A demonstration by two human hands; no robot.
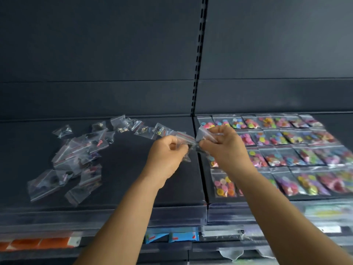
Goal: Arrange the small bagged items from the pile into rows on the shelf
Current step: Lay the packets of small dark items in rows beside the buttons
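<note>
Shelf: dark flat shelf (133, 188) in two panels, seam running front to back near centre; dark back wall (95, 54) with slotted upright (198, 54) above the seam.
Rows: clear bags of multicoloured round buttons (286, 150) cover the right panel in several rows, bags side by side and overlapping, long axes running front to back, leaning a bit right toward the far end.
Pile: loose heap of small clear zip bags with red seal strips (76, 159) on the left panel, well apart from the rows; bags point every way, no shared axis; a thinner trail of them (137, 127) curves along the back toward the hands.
Hands: both raised over the seam, near each other, fingers curled.
Left hand (168, 152): pinches small clear zip bags with red strip (183, 139), strip edge up and angled right; bag count unclear.
Right hand (225, 144): pinches another crumpled clear bag (203, 133), a corner sticking up-left; long axis cannot tell, blurred.
Contents of held bags: too small to tell.
Below shelf: front edge strip; orange packs (38, 242) lower left, blue packs (172, 237) lower centre.
</note>
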